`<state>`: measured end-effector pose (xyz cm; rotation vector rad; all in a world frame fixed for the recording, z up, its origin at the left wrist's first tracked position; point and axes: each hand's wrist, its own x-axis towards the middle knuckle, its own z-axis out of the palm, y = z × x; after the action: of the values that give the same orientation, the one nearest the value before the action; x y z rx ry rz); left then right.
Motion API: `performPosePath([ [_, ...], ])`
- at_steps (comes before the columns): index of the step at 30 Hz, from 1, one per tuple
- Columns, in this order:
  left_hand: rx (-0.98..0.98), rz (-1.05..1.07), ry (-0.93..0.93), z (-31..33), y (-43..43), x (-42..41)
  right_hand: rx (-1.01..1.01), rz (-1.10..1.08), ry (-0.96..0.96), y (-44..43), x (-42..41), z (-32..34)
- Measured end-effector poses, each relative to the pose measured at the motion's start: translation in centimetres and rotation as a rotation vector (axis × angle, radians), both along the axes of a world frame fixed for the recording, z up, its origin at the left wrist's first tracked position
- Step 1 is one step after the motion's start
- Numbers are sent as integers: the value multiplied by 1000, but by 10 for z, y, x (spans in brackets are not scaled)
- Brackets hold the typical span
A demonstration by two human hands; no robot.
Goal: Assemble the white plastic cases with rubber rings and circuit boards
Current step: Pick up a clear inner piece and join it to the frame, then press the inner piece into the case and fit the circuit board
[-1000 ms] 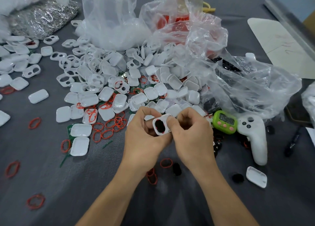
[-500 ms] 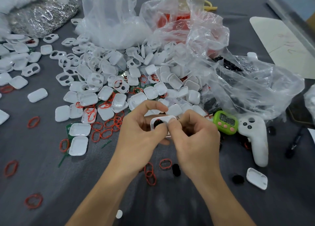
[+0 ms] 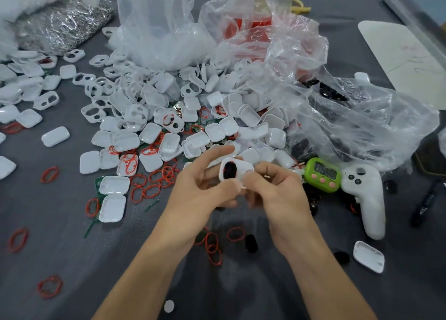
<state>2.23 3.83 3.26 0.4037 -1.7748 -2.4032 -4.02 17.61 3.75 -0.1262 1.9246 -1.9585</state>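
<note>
My left hand (image 3: 205, 187) and my right hand (image 3: 277, 191) meet at the table's middle, both pinching one white case half (image 3: 242, 168) with a black oval insert (image 3: 229, 170) in its opening. A big heap of white case halves (image 3: 154, 117) spreads behind the hands. Red rubber rings (image 3: 154, 182) lie scattered left of my hands, and a few more rings (image 3: 213, 245) lie below them. Green circuit boards (image 3: 97, 184) peek out under cases at the left. A single white case half (image 3: 368, 259) lies at the lower right.
Crumpled clear plastic bags (image 3: 313, 90) fill the back and right. A green timer (image 3: 322, 174) and a white controller (image 3: 366, 199) sit right of my hands, a black pen (image 3: 424, 203) further right. A pile of metal clips (image 3: 65, 25) lies at the far left corner.
Both hands have lifted and turned the case half slightly, so the black insert now faces me more. The view has shifted a little; nothing else moved.
</note>
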Motion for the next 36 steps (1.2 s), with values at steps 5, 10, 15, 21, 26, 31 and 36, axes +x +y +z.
performPosePath([
  [5, 98, -81, 83, -7, -3, -2, -137, -81, -252, -8, 3, -2],
  [10, 229, -106, 99, -12, 5, -11, -110, -114, -219, -11, 6, -4],
  [15, 197, -157, 56, -22, 1, -15, 23, -58, -225, -9, 1, -4],
  [21, 307, -105, 11, -32, -5, -21, 213, 70, -207, -19, -17, -4],
  [26, 358, -33, -4, -39, -38, -24, 523, 1, 115, -19, -65, -2],
  [31, 491, 13, 28, -41, -66, -22, 869, 59, 502, -31, -116, 6],
  [36, 567, 32, 38, -43, -72, -27, 1171, 324, 565, -51, -123, -6],
])
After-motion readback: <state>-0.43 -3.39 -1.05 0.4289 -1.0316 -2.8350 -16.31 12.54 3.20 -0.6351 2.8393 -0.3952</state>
